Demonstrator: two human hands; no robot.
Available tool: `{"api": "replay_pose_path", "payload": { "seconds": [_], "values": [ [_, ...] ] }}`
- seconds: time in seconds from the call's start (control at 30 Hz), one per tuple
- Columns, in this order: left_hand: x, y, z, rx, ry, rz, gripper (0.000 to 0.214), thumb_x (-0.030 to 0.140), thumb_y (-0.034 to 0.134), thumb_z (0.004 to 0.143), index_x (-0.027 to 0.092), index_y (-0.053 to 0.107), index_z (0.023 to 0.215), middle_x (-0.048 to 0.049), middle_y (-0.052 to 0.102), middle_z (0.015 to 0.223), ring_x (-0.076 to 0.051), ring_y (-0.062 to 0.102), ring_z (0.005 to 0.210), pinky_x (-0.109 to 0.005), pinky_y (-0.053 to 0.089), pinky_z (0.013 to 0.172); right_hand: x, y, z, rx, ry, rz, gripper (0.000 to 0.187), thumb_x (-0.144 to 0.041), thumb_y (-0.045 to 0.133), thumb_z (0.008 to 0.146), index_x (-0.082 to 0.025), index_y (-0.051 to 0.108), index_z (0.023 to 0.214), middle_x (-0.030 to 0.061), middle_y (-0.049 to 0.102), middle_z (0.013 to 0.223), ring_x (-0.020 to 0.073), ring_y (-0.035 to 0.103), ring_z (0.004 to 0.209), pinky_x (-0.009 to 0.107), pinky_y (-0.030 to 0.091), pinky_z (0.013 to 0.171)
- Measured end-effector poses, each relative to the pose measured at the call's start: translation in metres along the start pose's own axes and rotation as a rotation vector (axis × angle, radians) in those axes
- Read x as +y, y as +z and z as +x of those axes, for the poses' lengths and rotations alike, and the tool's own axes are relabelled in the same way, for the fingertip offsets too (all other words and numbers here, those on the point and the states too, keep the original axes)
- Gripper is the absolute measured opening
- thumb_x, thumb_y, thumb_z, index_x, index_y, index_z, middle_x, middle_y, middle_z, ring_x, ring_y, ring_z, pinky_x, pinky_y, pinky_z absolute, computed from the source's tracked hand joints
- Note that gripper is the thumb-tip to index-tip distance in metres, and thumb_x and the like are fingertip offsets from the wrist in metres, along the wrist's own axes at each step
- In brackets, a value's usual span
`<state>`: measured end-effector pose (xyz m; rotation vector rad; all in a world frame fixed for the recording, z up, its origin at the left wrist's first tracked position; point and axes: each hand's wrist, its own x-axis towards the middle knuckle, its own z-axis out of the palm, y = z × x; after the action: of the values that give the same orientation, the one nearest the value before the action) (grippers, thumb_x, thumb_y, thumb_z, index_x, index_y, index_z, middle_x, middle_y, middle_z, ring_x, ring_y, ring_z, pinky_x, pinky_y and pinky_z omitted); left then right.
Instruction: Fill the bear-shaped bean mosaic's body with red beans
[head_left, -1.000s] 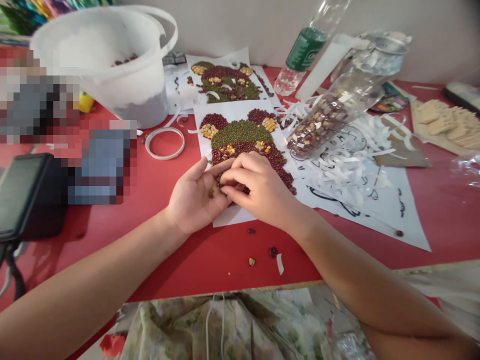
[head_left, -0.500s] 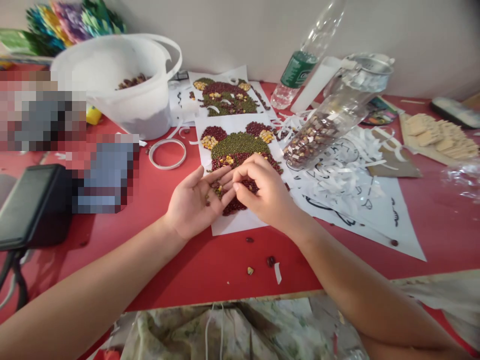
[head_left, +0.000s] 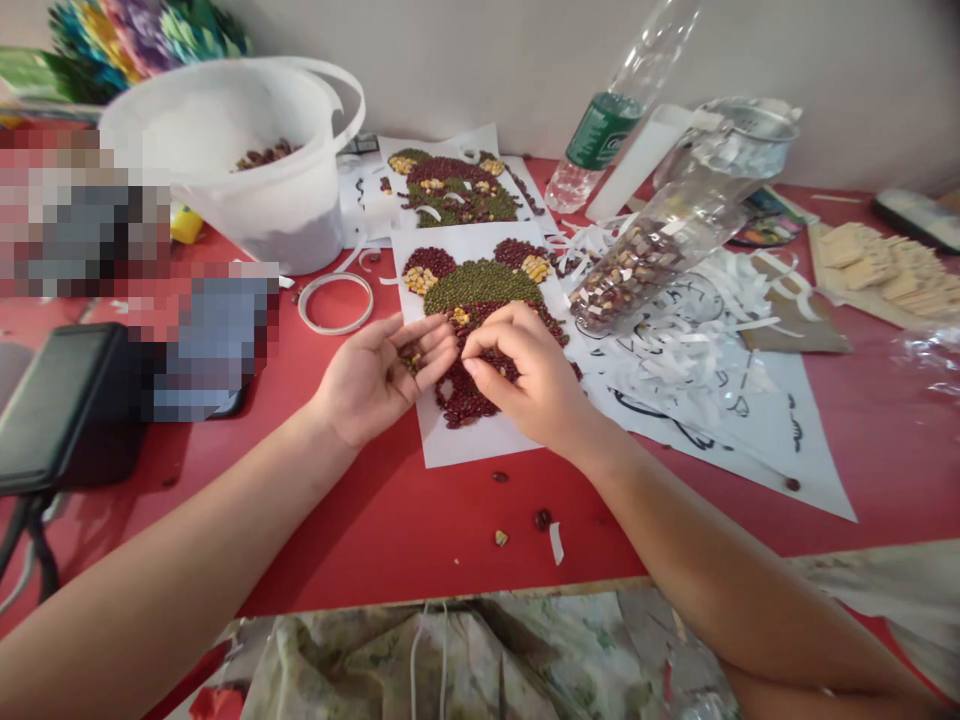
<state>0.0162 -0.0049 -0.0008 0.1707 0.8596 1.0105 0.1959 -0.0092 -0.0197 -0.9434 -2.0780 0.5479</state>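
Black boxy device [head_left: 67,410] with dark cables [head_left: 43,560], left; flat white ring [head_left: 330,329] on red tabletop [head_left: 360,540]; clear green-labelled plastic bottle [head_left: 606,130] near grey wall [head_left: 465,60].

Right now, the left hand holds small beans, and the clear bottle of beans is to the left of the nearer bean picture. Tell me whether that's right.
Not quite: the head view shows the clear bottle of beans to the right of the nearer bean picture. The left hand does hold small beans.
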Motion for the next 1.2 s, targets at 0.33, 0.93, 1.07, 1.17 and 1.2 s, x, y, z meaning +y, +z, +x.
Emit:
{"api": "replay_pose_path", "payload": {
  "seconds": [0.33, 0.93, 1.07, 1.17, 1.2],
  "values": [
    [-0.011, -0.003, -0.005, -0.176, -0.072, 0.283, 0.024, 0.010, 0.061, 0.085, 0.010, 0.062, 0.062, 0.0041, 0.045, 0.054, 0.001, 0.030, 0.038, -0.008, 0.023, 0.033, -0.001, 0.005, 0.000, 0.081, 0.015, 0.019, 0.011, -0.017, 0.052, 0.093, -0.021, 0.060, 0.086, 0.0010, 0.054, 0.083, 0.0141, 0.053, 0.081, 0.030, 0.044, 0.074],
    [-0.002, -0.001, 0.001, 0.025, 0.021, 0.211, 0.032, 0.018, 0.050, 0.096, 0.009, 0.064, 0.069, 0.0074, 0.039, 0.048, 0.001, 0.028, 0.033, -0.009, 0.017, 0.030, 0.008, 0.001, 0.000, -0.211, -0.200, -0.285, 0.018, -0.018, 0.051, 0.098, -0.018, 0.066, 0.089, 0.0030, 0.060, 0.083, 0.0145, 0.055, 0.076, 0.028, 0.039, 0.072],
    [0.003, -0.002, 0.004, 0.004, 0.010, 0.143, 0.036, 0.018, 0.045, 0.099, 0.011, 0.062, 0.068, 0.0071, 0.039, 0.048, 0.001, 0.029, 0.032, -0.009, 0.017, 0.029, 0.010, 0.006, -0.003, -0.377, -0.314, -0.467, 0.022, -0.018, 0.050, 0.099, -0.017, 0.068, 0.087, 0.0027, 0.061, 0.082, 0.0160, 0.054, 0.076, 0.030, 0.033, 0.072],
    [0.002, -0.002, 0.005, -0.006, 0.010, 0.133, 0.037, 0.018, 0.044, 0.099, 0.011, 0.061, 0.068, 0.0071, 0.039, 0.048, 0.001, 0.029, 0.032, -0.009, 0.017, 0.030, 0.007, 0.008, -0.004, -0.385, -0.323, -0.551, 0.019, -0.016, 0.053, 0.097, -0.017, 0.068, 0.087, 0.0025, 0.061, 0.081, 0.0170, 0.054, 0.076, 0.031, 0.031, 0.071],
    [0.002, -0.002, 0.005, -0.008, 0.010, 0.134, 0.037, 0.018, 0.044, 0.099, 0.011, 0.061, 0.067, 0.0071, 0.039, 0.048, 0.001, 0.029, 0.032, -0.009, 0.017, 0.029, 0.005, 0.008, -0.004, -0.384, -0.320, -0.569, 0.018, -0.015, 0.053, 0.096, -0.017, 0.068, 0.086, 0.0024, 0.062, 0.081, 0.0171, 0.053, 0.076, 0.031, 0.030, 0.070]
  ]
}}
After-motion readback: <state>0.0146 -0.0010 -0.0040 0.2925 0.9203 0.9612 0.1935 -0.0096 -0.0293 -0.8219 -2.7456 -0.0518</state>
